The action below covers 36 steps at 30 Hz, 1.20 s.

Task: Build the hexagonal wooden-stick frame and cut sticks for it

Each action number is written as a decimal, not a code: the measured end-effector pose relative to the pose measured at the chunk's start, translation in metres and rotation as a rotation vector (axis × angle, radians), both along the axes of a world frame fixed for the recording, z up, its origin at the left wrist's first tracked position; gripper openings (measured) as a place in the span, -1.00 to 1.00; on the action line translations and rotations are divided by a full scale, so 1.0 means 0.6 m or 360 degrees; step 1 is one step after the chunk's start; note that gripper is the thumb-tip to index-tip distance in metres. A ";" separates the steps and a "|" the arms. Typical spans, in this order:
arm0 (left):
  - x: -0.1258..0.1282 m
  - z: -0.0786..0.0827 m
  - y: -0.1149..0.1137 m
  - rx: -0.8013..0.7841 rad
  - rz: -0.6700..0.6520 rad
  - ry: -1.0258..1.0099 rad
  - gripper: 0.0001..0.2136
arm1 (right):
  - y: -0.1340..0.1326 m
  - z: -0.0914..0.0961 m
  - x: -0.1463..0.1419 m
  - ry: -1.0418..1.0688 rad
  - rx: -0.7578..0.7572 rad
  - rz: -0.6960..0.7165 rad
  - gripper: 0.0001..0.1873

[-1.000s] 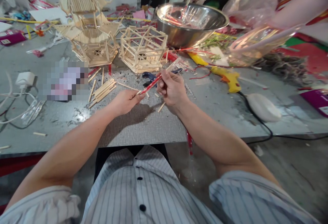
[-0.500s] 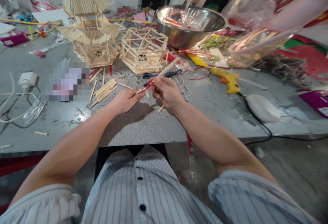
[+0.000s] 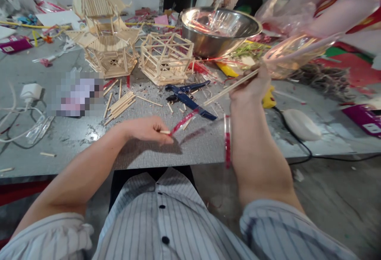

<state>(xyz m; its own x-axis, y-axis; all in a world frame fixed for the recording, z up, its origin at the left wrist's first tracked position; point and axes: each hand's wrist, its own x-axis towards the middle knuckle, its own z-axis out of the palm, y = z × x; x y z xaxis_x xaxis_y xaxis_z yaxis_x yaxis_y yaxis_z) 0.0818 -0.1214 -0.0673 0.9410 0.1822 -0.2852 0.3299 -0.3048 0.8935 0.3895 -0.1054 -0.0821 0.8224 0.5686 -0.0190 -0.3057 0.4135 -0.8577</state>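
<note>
My left hand (image 3: 149, 129) is closed low over the table's front, pinching a red-and-clear plastic wrapper (image 3: 185, 122) that trails to the right. A pale stick end shows at its fingertips. Over to the right, my right hand (image 3: 253, 82), somewhat blurred, grips thin wooden sticks (image 3: 230, 89) that point down and left. Blue-handled cutters (image 3: 190, 100) lie on the table between the hands, with short stick pieces around them. Behind my left hand is a pile of cut sticks (image 3: 121, 107). A yellow glue gun (image 3: 268, 98) is partly hidden behind my right forearm.
A stick-built pagoda (image 3: 111, 49) and an open stick frame (image 3: 166, 59) stand behind the pile. Farther back is a metal bowl (image 3: 220, 33) holding plastic wrappers. A white oval object (image 3: 302, 124) and black cable lie right. Another wrapper (image 3: 227, 145) hangs over the front edge.
My hands have moved apart: the right went right and up with the sticks, the left slightly down with the wrapper. The blue cutters are now uncovered.
</note>
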 end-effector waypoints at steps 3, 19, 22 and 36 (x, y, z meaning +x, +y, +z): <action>0.010 0.008 -0.025 -0.0217 -0.0374 0.0209 -0.69 | 0.006 -0.004 0.022 0.0200 -0.0010 -0.0103 -0.72; -0.004 0.007 -0.006 -0.0613 0.0584 -0.0183 -0.76 | 0.004 -0.011 -0.053 0.0012 -0.0228 0.0615 -0.72; 0.004 0.000 0.003 -0.0580 0.1170 -0.0286 -0.80 | 0.008 -0.026 -0.069 -0.0310 -0.0270 0.0679 -0.62; 0.014 -0.007 0.003 -0.0776 0.1181 0.0000 -0.82 | -0.002 -0.048 -0.120 -0.0587 -0.0222 0.0965 -0.63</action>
<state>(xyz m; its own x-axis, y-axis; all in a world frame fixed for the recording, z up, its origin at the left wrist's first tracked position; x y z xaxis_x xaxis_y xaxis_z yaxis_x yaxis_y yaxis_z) 0.0904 -0.1195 -0.0717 0.6285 0.6036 -0.4905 0.2913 0.4020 0.8681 0.3173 -0.1066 -0.1107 0.3301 0.9393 0.0932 -0.1271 0.1421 -0.9817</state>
